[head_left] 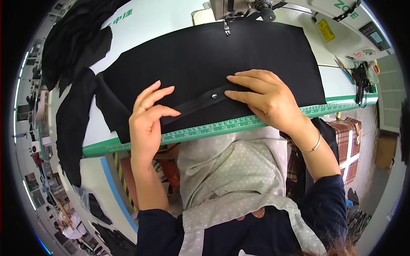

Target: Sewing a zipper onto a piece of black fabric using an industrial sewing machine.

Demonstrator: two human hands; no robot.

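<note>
A large black fabric panel lies flat on the white sewing table. On its near edge rests a narrow black strip with a small metal snap. My left hand pinches the strip's left end between thumb and fingers. Over at the right end, my right hand lies flat with its fingertips pressing the strip down beside the snap. The sewing machine's needle and presser foot stand at the far edge of the panel, apart from both hands.
A green measuring tape runs along the table's front edge. More black fabric is heaped at the left. The white sewing machine stands at the back right, with scissors and small tools beside it. A plaid bag stands lower right.
</note>
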